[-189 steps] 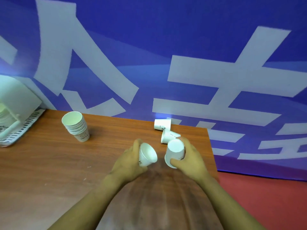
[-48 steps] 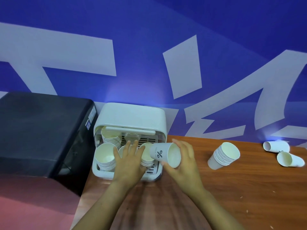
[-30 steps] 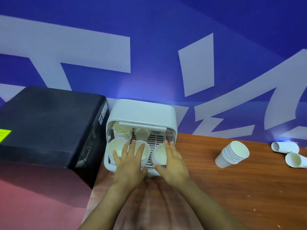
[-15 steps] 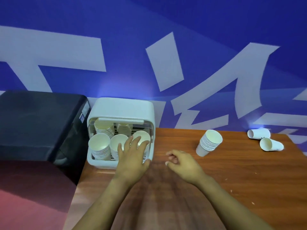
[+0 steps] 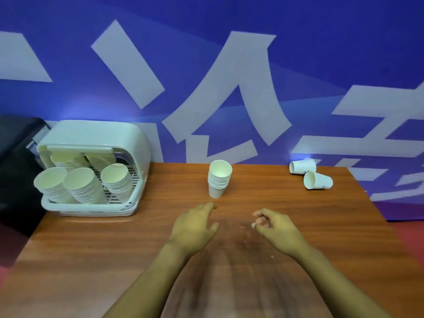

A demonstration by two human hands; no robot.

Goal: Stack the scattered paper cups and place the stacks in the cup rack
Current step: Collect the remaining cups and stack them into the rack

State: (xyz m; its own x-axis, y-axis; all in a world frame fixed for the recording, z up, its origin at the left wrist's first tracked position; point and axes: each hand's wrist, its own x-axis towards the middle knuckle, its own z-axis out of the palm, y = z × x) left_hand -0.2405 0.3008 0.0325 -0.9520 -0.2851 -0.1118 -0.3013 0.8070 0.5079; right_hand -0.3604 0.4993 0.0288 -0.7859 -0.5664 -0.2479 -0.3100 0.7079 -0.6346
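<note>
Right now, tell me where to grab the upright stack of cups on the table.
Wrap the fingers around the stack of cups at its ribbed middle band, coming from the near side with the left hand. It stands upright, mouth up, nothing crowding it.

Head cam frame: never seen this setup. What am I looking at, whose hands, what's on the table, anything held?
No robot here. A person wears one wide-angle camera on the head, looking forward and down, so the two bare arms are theirs. The left hand and right hand hover over the wooden table, holding nothing. At the table's left end sits a white cup rack with several stacks of paper cups in it. One upright cup stack stands mid-table, and two loose cups lie on their sides at the far right. Behind is a blue banner.
</note>
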